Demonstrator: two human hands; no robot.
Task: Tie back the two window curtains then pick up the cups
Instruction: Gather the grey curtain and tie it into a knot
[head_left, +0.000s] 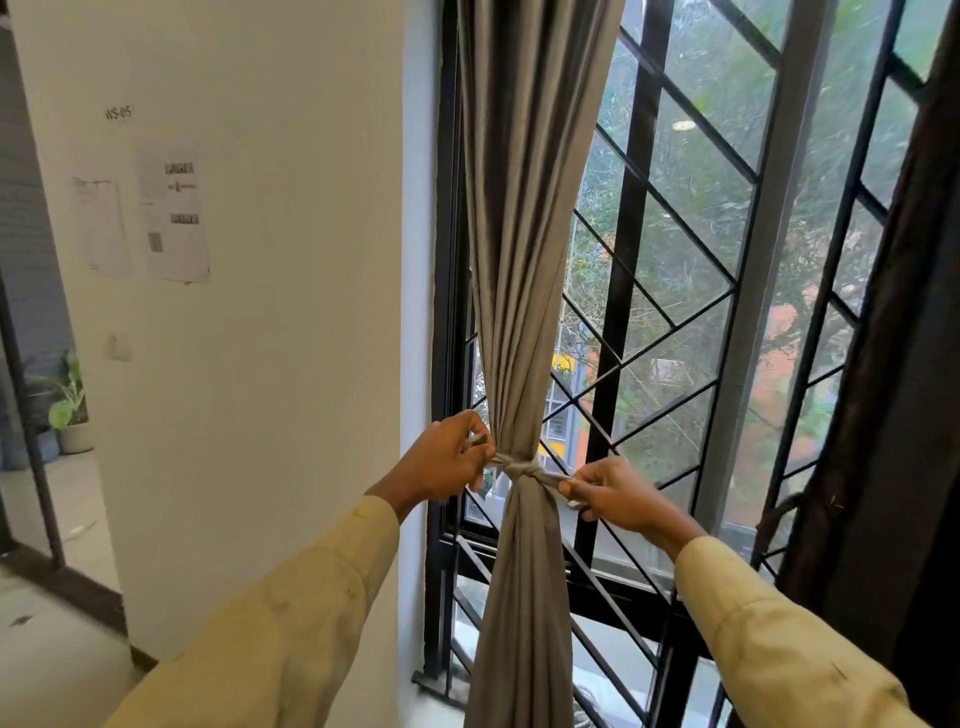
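Observation:
A grey curtain (524, 260) hangs at the left side of the window, bunched into a narrow waist. A matching fabric tie-back (519, 467) is wrapped and crossed around that waist. My left hand (447, 460) grips the tie's left end. My right hand (618, 493) grips its right end, and the two ends are stretched apart. A second, dark curtain (893, 389) hangs at the far right edge, gathered beside the window. No cups are in view.
A black metal grille (675, 322) covers the window behind the curtain. A white wall (270, 338) with taped papers (174, 218) stands to the left. Further left an opening shows a potted plant (70, 405) on the floor.

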